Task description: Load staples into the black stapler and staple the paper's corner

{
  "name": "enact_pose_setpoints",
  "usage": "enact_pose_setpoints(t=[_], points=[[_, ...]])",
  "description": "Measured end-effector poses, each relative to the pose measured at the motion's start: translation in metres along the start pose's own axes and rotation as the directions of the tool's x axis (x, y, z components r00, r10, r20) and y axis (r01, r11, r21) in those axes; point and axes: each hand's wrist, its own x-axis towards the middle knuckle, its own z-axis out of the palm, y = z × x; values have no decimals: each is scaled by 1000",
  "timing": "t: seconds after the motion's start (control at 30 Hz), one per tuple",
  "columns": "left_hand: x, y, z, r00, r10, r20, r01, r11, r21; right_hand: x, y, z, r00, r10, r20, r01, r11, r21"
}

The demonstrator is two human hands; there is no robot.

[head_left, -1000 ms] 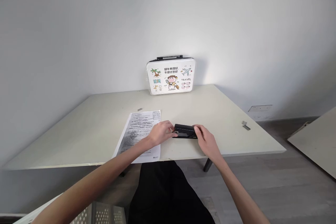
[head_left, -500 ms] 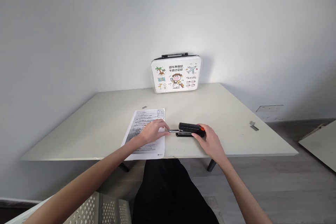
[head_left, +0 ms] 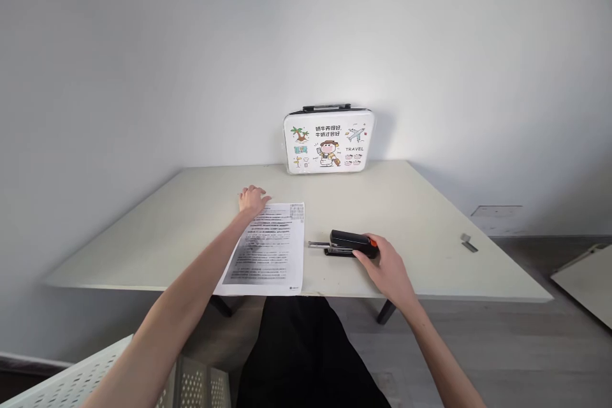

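My right hand grips the rear end of a black stapler with an orange part, fingers on top and thumb low on its near side. The stapler lies on the table, its metal staple tray sticking out to the left from under the head. My left hand is at the far left corner of a printed sheet of paper, palm down with slightly bent fingers apart. The small grey staple strip that lay there is hidden by this hand.
A white cartoon-printed case stands upright against the wall at the back of the table. Small grey staple pieces lie near the right edge. A perforated white plastic item is at the lower left, below table height.
My left hand has let go of the stapler's metal tray and moved away and left, past the paper's top edge. My right hand still holds the stapler. The view has shifted slightly.
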Motion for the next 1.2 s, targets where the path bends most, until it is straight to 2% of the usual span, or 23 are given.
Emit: enact_pose_setpoints(t=[0.17,0.47,0.7,0.93,1.07,1.2], points=[[2,1,7,999,30,23,-30,1000,-10,2,0,0,1000,-19,-17,20,1000,13],[-20,8,-7,971,239,-12,-239,966,-95,2,-3,-1,1000,1,-15,-1,1000,9],[-23,-4,-10,966,241,94,-231,968,-102,2,-2,-1,1000,-14,-19,14,1000,9],[-31,9,-12,966,245,85,-224,954,-200,1,-3,-3,1000,8,-8,-8,1000,5],[-57,24,-24,947,313,76,-273,906,-325,1,-5,-3,1000,3,-14,-3,1000,4],[-105,45,-36,914,397,85,-327,845,-423,1,-6,-3,1000,-7,-21,7,1000,5]])
